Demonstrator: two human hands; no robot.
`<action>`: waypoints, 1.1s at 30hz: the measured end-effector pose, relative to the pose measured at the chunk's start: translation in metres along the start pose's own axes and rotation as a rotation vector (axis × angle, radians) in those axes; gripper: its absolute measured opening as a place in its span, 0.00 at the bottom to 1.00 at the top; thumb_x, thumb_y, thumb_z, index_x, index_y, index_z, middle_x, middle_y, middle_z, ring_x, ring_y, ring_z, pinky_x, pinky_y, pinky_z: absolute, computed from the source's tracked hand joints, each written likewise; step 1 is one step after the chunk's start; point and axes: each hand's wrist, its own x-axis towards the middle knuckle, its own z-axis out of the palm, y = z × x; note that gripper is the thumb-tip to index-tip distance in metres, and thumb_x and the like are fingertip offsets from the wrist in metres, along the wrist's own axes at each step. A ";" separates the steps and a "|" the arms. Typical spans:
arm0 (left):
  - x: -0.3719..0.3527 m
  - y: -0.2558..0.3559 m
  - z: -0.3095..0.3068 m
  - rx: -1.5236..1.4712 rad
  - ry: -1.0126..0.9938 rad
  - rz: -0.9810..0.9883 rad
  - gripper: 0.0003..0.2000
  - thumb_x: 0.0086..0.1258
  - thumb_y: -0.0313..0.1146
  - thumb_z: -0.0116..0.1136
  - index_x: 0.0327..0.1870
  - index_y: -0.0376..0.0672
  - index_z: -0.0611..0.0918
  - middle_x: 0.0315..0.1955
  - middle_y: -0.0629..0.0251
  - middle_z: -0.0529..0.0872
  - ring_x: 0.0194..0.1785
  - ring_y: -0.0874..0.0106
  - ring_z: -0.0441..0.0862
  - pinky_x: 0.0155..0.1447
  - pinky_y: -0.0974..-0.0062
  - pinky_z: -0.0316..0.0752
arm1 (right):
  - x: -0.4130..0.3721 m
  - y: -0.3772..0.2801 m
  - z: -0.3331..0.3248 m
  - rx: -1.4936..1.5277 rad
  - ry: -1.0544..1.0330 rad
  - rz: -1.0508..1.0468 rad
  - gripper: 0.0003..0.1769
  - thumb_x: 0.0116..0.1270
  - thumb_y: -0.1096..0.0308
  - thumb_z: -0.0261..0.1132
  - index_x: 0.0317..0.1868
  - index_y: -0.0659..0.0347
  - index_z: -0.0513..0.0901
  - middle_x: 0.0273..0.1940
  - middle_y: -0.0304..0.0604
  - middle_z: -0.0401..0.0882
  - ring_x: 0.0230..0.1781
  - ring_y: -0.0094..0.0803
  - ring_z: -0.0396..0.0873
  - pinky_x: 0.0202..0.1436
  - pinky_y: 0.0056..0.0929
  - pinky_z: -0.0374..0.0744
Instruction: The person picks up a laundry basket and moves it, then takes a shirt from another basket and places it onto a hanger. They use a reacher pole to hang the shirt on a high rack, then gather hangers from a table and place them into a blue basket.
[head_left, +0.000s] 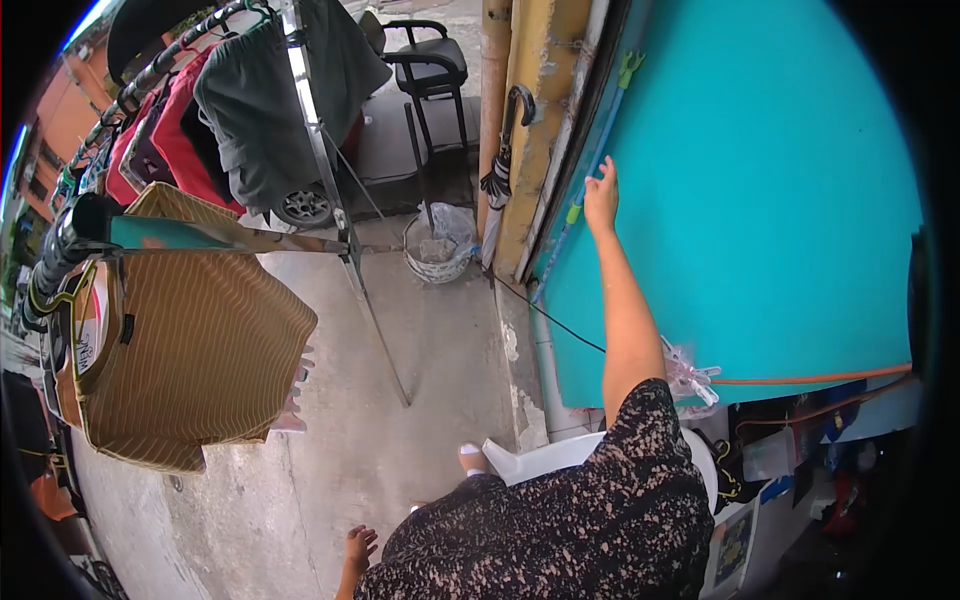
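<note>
My right hand [601, 203] reaches forward along the teal wall [760, 180], its fingers apart and slightly bent with nothing in them. Beside the fingertips, a thin blue pole [606, 128] with a green forked top leans in the corner next to the door frame. A green joint on the pole lies just left of the wrist. Low at my side hangs my left hand [360, 549], fingers loosely curled and apart, holding nothing, over the concrete floor [300, 490].
On the left, a metal clothes rack [305, 105] carries a striped brown garment [190, 345] and grey shorts [265, 110]. A dark umbrella [500, 165] hangs by the yellow post [553, 110]. Below stands a white basket [437, 268]; a black chair [428, 75] is farther back.
</note>
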 end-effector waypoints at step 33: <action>0.103 0.033 -0.375 -0.667 0.426 0.621 0.12 0.60 0.29 0.44 0.46 0.45 0.72 0.35 0.67 0.80 0.36 0.77 0.76 0.37 0.76 0.68 | -0.672 -0.143 0.150 -0.176 -1.539 0.859 0.10 0.63 0.68 0.49 0.45 0.56 0.70 0.32 0.44 0.78 0.27 0.32 0.78 0.25 0.30 0.77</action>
